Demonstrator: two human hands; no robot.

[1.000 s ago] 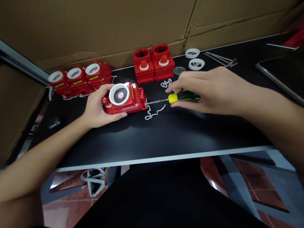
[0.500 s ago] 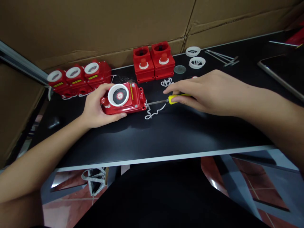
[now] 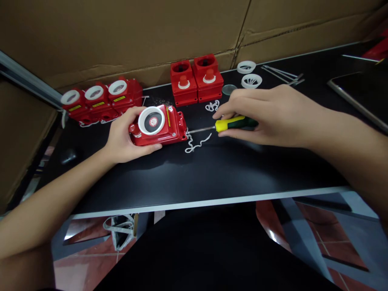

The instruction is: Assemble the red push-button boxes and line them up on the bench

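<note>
My left hand (image 3: 123, 135) is wrapped round the left end of a red box (image 3: 173, 131), which has a white ring around a dark round window. A yellow and dark green screwdriver (image 3: 232, 123) lies between the thumb and fingers of my right hand (image 3: 260, 115). Its metal shaft points left, and the tip meets the right end of the box, where the exact contact is too small to tell. White string (image 3: 198, 144) trails from that end onto the black table.
Three red boxes (image 3: 98, 101) with white rings stand at the back left, two red housings (image 3: 197, 83) at the back centre. White rings (image 3: 251, 81), a clear disc (image 3: 229, 89), metal rods (image 3: 283, 74) and a dark flat device (image 3: 360, 93) lie farther right. Cardboard (image 3: 151, 36) rises behind.
The fingers of my right hand have shifted on the screwdriver, and more of its handle shows. My left hand and the red box have hardly moved.
</note>
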